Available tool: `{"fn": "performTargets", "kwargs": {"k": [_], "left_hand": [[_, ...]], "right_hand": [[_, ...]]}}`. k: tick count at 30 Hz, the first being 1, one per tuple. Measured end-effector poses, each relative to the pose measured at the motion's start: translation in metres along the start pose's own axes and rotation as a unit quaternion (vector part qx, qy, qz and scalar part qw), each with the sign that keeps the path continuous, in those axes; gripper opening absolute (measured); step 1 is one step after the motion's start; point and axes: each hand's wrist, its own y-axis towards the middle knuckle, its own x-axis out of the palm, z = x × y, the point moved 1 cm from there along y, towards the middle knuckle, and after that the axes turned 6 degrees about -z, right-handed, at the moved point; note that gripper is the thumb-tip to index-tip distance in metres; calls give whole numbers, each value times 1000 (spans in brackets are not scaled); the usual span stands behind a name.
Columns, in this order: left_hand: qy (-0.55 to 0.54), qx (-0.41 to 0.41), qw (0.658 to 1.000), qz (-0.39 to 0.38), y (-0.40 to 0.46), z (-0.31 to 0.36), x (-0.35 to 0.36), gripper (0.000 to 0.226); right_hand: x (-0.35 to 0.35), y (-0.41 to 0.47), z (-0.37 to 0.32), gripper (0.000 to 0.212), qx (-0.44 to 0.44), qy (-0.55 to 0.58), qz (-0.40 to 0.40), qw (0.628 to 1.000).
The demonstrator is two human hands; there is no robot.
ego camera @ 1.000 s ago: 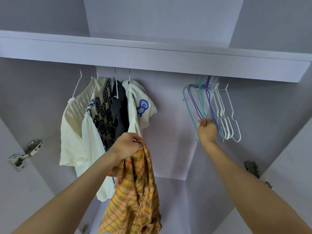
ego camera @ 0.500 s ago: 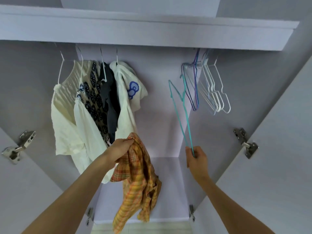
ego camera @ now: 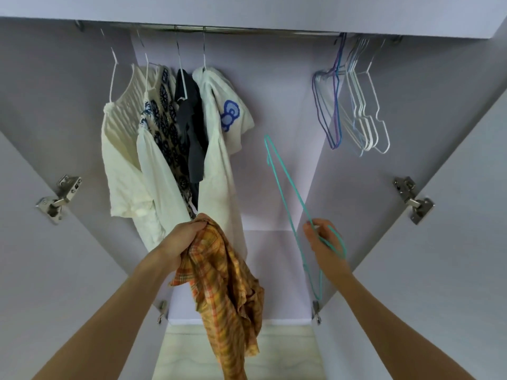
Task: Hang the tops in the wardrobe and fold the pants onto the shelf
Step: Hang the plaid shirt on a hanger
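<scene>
1. Orange checked shirt (ego camera: 219,272) hangs in a bunch from the left hand (ego camera: 183,240), whose fingers are curled tight round the top of it. It is low in front of the open wardrobe (ego camera: 274,100), not on the rail (ego camera: 219,28) yet. The bunch could hide the neck hole, so the hanger may go in the wrong way.
2. The right hand (ego camera: 323,242) pinches the thin teal hanger (ego camera: 288,193), with its hook pointing up. The wire is thin and could slip or twist in the fingers.
3. The hook could catch on the white top (ego camera: 219,149) just beside it and pull that top off.
4. Spare hangers (ego camera: 354,111) hang at the right end of the rail. A bump there could tangle them.
5. The loose shirt tail could drag down to the floor (ego camera: 288,352).
</scene>
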Motion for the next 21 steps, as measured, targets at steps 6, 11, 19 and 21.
{"fn": "performTargets", "kwargs": {"k": [6, 11, 19, 21], "left_hand": [[42, -9, 999, -10, -10, -6, -10, 40], [244, 16, 968, 49, -17, 0, -27, 41], [412, 121, 887, 166, -33, 11, -19, 37], [442, 127, 878, 129, -42, 9, -2, 39]], "right_hand": [[10, -13, 6, 41, 106, 68, 46, 991], [7, -14, 9, 55, 170, 34, 16, 985], [53, -21, -10, 50, 122, -187, -110, 969], [73, -21, -22, 50, 93, -191, -113, 971]]}}
